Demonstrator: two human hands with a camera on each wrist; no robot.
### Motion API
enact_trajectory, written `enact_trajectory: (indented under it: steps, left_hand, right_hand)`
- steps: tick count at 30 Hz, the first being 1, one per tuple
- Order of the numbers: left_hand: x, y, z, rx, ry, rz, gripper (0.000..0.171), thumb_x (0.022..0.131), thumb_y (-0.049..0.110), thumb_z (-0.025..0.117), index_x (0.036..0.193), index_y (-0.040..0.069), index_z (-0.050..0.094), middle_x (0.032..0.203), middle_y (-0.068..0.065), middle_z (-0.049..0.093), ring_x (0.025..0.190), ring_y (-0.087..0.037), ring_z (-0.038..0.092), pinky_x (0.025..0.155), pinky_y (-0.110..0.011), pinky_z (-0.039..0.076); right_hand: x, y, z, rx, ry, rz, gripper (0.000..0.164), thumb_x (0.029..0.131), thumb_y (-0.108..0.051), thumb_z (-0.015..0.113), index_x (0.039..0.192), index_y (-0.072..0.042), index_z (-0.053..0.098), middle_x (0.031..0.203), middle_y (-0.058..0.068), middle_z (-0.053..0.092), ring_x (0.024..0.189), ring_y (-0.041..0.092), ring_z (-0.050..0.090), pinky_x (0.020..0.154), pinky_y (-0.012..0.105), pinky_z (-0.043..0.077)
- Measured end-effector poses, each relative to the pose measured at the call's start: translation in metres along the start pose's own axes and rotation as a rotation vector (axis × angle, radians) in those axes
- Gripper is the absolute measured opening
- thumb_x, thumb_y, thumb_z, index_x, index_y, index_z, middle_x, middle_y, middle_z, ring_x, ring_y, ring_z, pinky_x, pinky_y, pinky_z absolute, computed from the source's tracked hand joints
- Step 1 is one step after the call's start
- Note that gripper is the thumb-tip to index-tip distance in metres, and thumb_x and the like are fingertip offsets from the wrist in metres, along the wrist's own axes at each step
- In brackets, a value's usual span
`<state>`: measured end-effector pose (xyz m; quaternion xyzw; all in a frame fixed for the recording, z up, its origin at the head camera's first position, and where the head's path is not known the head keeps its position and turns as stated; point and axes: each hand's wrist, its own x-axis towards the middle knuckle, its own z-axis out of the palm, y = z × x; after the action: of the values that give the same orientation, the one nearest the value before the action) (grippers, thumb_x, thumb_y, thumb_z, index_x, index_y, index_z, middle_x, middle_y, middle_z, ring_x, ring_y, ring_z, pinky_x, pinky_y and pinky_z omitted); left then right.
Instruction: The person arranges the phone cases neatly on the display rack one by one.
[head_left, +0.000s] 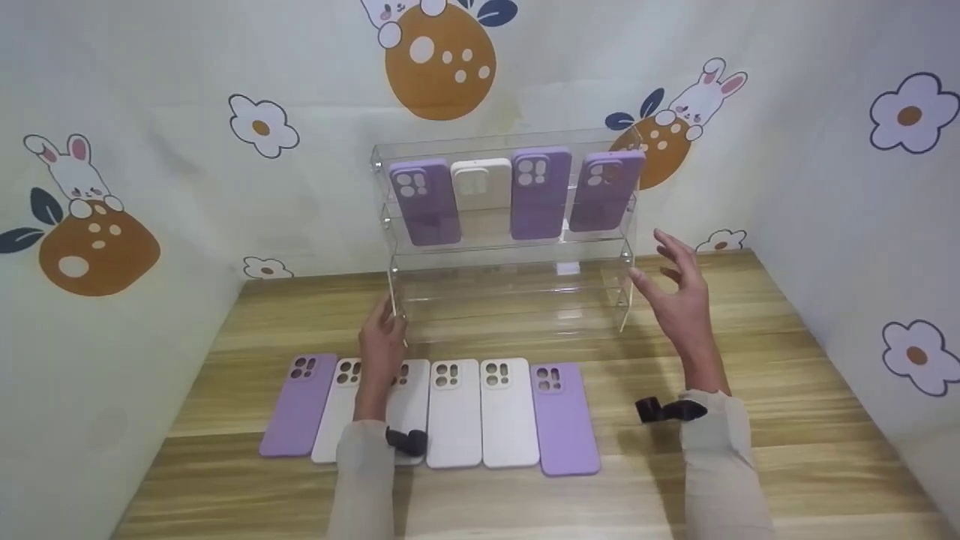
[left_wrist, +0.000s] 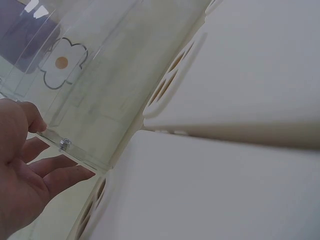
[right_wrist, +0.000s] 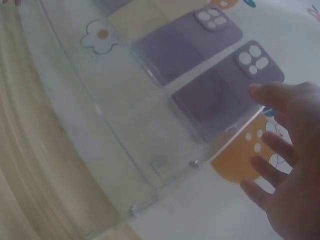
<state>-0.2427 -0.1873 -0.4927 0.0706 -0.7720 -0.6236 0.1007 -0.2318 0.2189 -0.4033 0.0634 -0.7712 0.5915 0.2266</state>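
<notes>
A clear tiered display stand [head_left: 510, 253] holds three purple phone cases [head_left: 540, 199] and a white phone case [head_left: 484, 191] on its upper tier. My left hand [head_left: 382, 345] pinches the lower front of the stand's left side panel. In the left wrist view, the thumb and fingers of the left hand [left_wrist: 30, 175] lie on opposite sides of that panel, by a metal screw. Beside the stand's right side, my right hand [head_left: 679, 300] is raised with spread fingers. The right wrist view shows that right hand [right_wrist: 295, 150] near the end purple case [right_wrist: 220, 100], holding nothing.
In front of the stand lies a row of several white phone cases [head_left: 454, 420], partly behind my left arm, with a purple phone case [head_left: 566, 427] at the right end and another purple phone case [head_left: 300, 412] at the left. A printed backdrop [head_left: 187, 187] surrounds the wooden table [head_left: 645, 480].
</notes>
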Motion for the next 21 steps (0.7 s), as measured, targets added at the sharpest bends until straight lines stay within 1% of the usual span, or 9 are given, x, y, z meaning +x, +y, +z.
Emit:
enact_trajectory:
  steps: [1,4,6,9,12,15,17,19,21]
  left_hand:
    - [0.000,0.000,0.000,0.002,0.000,0.001,0.053,0.104,0.015,0.049,0.155,0.015,0.036,0.160,-0.014,0.039,0.141,-0.035,0.048,0.100,-0.046,0.056]
    - [0.000,0.000,-0.001,0.008,0.006,0.001,0.053,0.104,0.014,0.049,0.155,0.014,0.037,0.159,-0.015,0.040,0.139,-0.035,0.050,0.097,-0.045,0.057]
    - [0.000,-0.001,-0.001,0.018,0.014,-0.001,0.053,0.104,0.013,0.049,0.155,0.015,0.037,0.159,-0.014,0.041,0.138,-0.034,0.051,0.095,-0.043,0.059]
    - [0.000,-0.001,-0.002,0.019,0.018,-0.002,0.053,0.103,0.012,0.049,0.155,0.016,0.037,0.159,-0.014,0.041,0.137,-0.034,0.052,0.089,-0.042,0.060]
    - [0.000,-0.001,-0.001,0.018,0.016,-0.005,0.054,0.103,0.012,0.049,0.155,0.016,0.037,0.158,-0.014,0.041,0.138,-0.034,0.052,0.092,-0.042,0.059]
    - [-0.001,0.000,-0.001,0.002,0.008,-0.005,0.053,0.104,0.012,0.049,0.155,0.015,0.036,0.159,-0.015,0.040,0.140,-0.036,0.049,0.102,-0.043,0.055]
    - [-0.001,0.001,-0.001,-0.001,0.004,-0.009,0.053,0.104,0.013,0.049,0.155,0.016,0.036,0.160,-0.014,0.040,0.142,-0.035,0.047,0.108,-0.043,0.051]
    - [-0.002,0.002,-0.001,0.004,0.002,-0.010,0.053,0.104,0.013,0.049,0.156,0.017,0.036,0.160,-0.012,0.039,0.142,-0.035,0.046,0.110,-0.042,0.050]
    - [-0.002,0.003,-0.001,0.023,0.005,-0.009,0.053,0.104,0.014,0.049,0.155,0.017,0.036,0.160,-0.011,0.040,0.141,-0.033,0.049,0.105,-0.043,0.053]
  right_hand:
    - [0.001,0.007,-0.001,0.008,-0.014,0.016,0.063,0.091,-0.005,0.069,0.149,-0.005,0.044,0.154,0.013,0.043,0.137,0.030,0.044,0.113,0.049,0.039]
    - [0.005,0.032,-0.003,0.027,-0.056,0.074,0.065,0.093,-0.008,0.069,0.152,-0.012,0.042,0.157,0.008,0.041,0.138,0.028,0.045,0.111,0.042,0.044]
    - [0.007,0.047,-0.002,0.036,-0.089,0.106,0.067,0.093,-0.009,0.069,0.154,-0.014,0.040,0.159,0.006,0.038,0.138,0.029,0.046,0.107,0.033,0.047]
    - [0.007,0.061,0.000,0.045,-0.133,0.147,0.069,0.094,-0.007,0.068,0.155,-0.014,0.037,0.162,0.007,0.034,0.139,0.032,0.046,0.097,0.017,0.051]
    - [0.007,0.072,0.002,0.072,-0.173,0.180,0.071,0.094,-0.003,0.065,0.157,-0.013,0.033,0.164,0.010,0.029,0.141,0.039,0.045,0.090,0.009,0.052]
    - [0.006,0.080,0.005,0.112,-0.207,0.209,0.072,0.095,0.001,0.062,0.158,-0.013,0.030,0.165,0.015,0.025,0.140,0.044,0.044,0.090,0.013,0.055]
    - [0.005,0.082,0.006,0.127,-0.221,0.227,0.071,0.096,0.003,0.060,0.158,-0.013,0.030,0.164,0.016,0.025,0.138,0.045,0.045,0.093,0.020,0.057]
    - [0.003,0.084,0.007,0.126,-0.231,0.247,0.068,0.097,0.002,0.057,0.158,-0.013,0.031,0.163,0.018,0.027,0.136,0.043,0.048,0.094,0.026,0.058]
    - [0.002,0.085,0.008,0.121,-0.233,0.267,0.065,0.098,0.000,0.057,0.157,-0.013,0.033,0.160,0.019,0.033,0.132,0.036,0.053,0.094,0.029,0.059]
